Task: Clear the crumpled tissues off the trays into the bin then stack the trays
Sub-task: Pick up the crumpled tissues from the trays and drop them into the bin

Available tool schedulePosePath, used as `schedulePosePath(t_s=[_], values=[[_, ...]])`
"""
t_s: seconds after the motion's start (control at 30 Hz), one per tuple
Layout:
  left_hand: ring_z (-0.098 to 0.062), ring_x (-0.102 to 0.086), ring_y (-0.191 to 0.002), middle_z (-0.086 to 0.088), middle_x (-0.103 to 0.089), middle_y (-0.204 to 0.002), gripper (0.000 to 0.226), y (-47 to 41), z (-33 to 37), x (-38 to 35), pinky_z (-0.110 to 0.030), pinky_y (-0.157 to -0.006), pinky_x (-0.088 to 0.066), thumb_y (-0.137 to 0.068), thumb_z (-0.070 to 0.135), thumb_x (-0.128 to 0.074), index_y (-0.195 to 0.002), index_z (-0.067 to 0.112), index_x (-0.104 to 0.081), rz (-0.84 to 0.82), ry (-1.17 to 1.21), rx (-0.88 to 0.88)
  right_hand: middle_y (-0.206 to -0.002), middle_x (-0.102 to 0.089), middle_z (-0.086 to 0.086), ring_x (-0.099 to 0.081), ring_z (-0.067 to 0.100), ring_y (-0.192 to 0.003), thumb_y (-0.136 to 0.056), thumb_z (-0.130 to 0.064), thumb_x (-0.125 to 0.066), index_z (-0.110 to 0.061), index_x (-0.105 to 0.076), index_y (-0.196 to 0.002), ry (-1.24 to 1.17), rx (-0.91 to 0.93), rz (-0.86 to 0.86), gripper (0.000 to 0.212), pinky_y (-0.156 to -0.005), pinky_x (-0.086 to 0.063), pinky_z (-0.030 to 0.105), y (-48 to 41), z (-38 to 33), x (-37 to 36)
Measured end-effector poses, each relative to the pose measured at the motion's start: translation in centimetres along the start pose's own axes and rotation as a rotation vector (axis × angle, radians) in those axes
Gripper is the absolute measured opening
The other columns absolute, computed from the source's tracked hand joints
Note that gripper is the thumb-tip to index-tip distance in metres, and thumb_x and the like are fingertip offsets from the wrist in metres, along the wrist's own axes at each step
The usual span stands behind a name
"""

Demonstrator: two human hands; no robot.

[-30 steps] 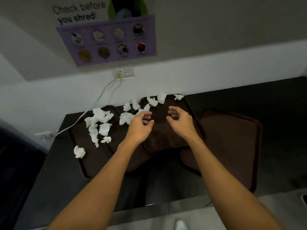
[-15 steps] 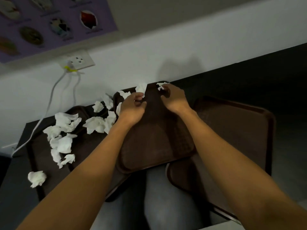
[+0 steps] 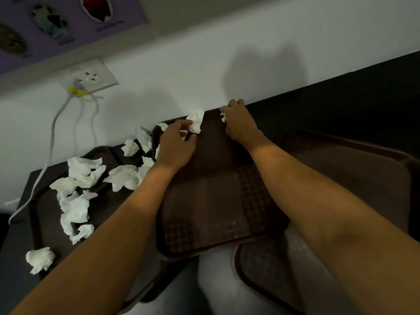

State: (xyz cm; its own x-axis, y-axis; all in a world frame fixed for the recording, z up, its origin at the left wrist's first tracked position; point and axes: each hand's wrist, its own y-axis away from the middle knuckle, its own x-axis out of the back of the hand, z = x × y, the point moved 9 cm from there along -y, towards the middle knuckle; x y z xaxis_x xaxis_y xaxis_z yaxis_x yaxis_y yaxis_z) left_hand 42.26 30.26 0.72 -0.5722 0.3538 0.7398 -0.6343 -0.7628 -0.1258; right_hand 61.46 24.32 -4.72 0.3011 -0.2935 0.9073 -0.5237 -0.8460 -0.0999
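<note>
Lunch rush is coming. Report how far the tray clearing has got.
Barely started. Done: the right tray shows no tissues. In hand: the left hand pinches a large tissue and the right hand a small tissue at the far edge of the middle tray. Left: the tissue pile on the left tray, binning, stacking; no bin in view.

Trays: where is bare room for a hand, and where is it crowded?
Bare: the near half of the middle tray, between the forearms, and the right tray, right of the right forearm. Crowded: the left tray, strewn with tissues, and the middle tray's far rim, where the left hand and right hand pinch more.
</note>
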Motion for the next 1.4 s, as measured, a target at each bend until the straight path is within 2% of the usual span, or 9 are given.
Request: schedulePosePath(t_s=[0.07,0.33,0.43,0.53,0.7,0.9,1.0,1.13,1.4], values=[[-0.011,-0.061,-0.106,-0.002,-0.063,-0.127,0.041,-1.2,0.3,-0.1,-0.006,-0.085,-0.04,-0.09,0.016,-0.07,-0.13,0.017,-0.063,0.006,-0.06,-0.038,-0.14,-0.048,0.017,-0.038,0.033,-0.134,-0.091,-0.003,-0.066,-0.005,-0.056,-0.138,0.007,0.004,0.016,0.048,-0.106,-0.047,0.039,-0.3,0.3,0.1],[-0.039,-0.048,-0.131,-0.019,-0.054,-0.139,0.067,-7.0,0.5,-4.4,-0.047,-0.108,-0.043,-0.085,0.015,-0.072,-0.147,0.016,-0.049,-0.26,-0.533,-0.013,-0.118,-0.063,0.015,-0.057,0.025,-0.111,-0.098,-0.006,-0.064,-0.006,-0.068,-0.125,-0.321,0.0,0.215,0.028,-0.096,-0.049,0.03,2.2,1.5,2.6],[-0.038,-0.048,-0.132,-0.017,-0.058,-0.139,0.058,-7.4,0.3,-5.5,-0.045,-0.11,-0.041,-0.091,0.014,-0.066,-0.147,0.016,-0.051,-0.285,-0.601,-0.029,-0.119,-0.065,0.014,-0.06,0.02,-0.11,-0.096,-0.003,-0.065,-0.004,-0.067,-0.126,-0.451,-0.012,0.26,0.03,-0.09,-0.041,0.01,3.8,2.0,3.6],[-0.036,-0.053,-0.128,-0.018,-0.06,-0.136,0.042,-7.0,0.3,-5.6,-0.039,-0.107,-0.041,-0.095,0.01,-0.064,-0.137,0.009,-0.061,-0.227,-0.56,-0.063,-0.126,-0.063,0.01,-0.06,0.013,-0.112,-0.096,-0.004,-0.066,-0.006,-0.064,-0.132,-0.528,-0.054,0.247,0.036,-0.089,-0.039,0.001,4.7,2.4,4.1],[-0.032,-0.065,-0.11,-0.015,-0.072,-0.116,0.027,-5.4,1.4,-3.4,-0.032,-0.098,-0.045,-0.09,0.01,-0.067,-0.116,0.008,-0.073,-0.065,-0.324,-0.106,-0.131,-0.064,0.008,-0.06,0.014,-0.12,-0.097,-0.004,-0.066,-0.008,-0.064,-0.133,-0.575,-0.132,0.243,0.037,-0.101,-0.044,0.017,6.0,2.5,4.8],[-0.009,-0.062,-0.099,0.008,-0.069,-0.108,0.026,-0.8,2.2,0.8,0.003,-0.076,-0.037,-0.09,0.015,-0.071,-0.115,0.017,-0.074,0.03,0.007,-0.034,-0.134,-0.062,0.0,-0.051,-0.001,-0.107,-0.099,-0.011,-0.066,-0.015,-0.064,-0.135,-0.604,-0.255,0.224,0.037,-0.067,-0.036,-0.006,8.5,1.1,5.1],[-0.008,-0.061,-0.103,0.008,-0.068,-0.115,0.026,1.8,1.5,3.3,-0.004,-0.082,-0.044,-0.09,0.018,-0.072,-0.116,0.019,-0.072,0.059,0.088,0.029,-0.132,-0.061,-0.002,-0.053,0.001,-0.106,-0.1,-0.012,-0.064,-0.017,-0.064,-0.134,-0.628,-0.293,0.21,0.035,-0.071,-0.038,-0.002,10.1,-0.6,5.4],[-0.017,-0.066,-0.106,0.001,-0.07,-0.12,0.026,6.3,-0.3,6.5,-0.037,-0.096,-0.056,-0.088,0.024,-0.076,-0.113,0.027,-0.072,0.078,0.176,0.111,-0.125,-0.066,0.002,-0.061,0.008,-0.108,-0.099,-0.011,-0.064,-0.013,-0.067,-0.129,-0.652,-0.244,0.239,0.03,-0.069,-0.039,-0.006,13.0,-4.4,6.1],[-0.02,-0.072,-0.093,0.007,-0.072,-0.109,0.026,16.8,-5.2,14.5,-0.046,-0.083,-0.062,-0.082,0.028,-0.083,-0.105,0.033,-0.074,0.103,0.339,0.172,-0.114,-0.066,-0.003,-0.061,0.003,-0.088,-0.095,-0.011,-0.068,-0.018,-0.071,-0.123,-0.655,-0.121,0.207,0.029,-0.076,-0.049,0.004,19.9,-14.7,6.4]])
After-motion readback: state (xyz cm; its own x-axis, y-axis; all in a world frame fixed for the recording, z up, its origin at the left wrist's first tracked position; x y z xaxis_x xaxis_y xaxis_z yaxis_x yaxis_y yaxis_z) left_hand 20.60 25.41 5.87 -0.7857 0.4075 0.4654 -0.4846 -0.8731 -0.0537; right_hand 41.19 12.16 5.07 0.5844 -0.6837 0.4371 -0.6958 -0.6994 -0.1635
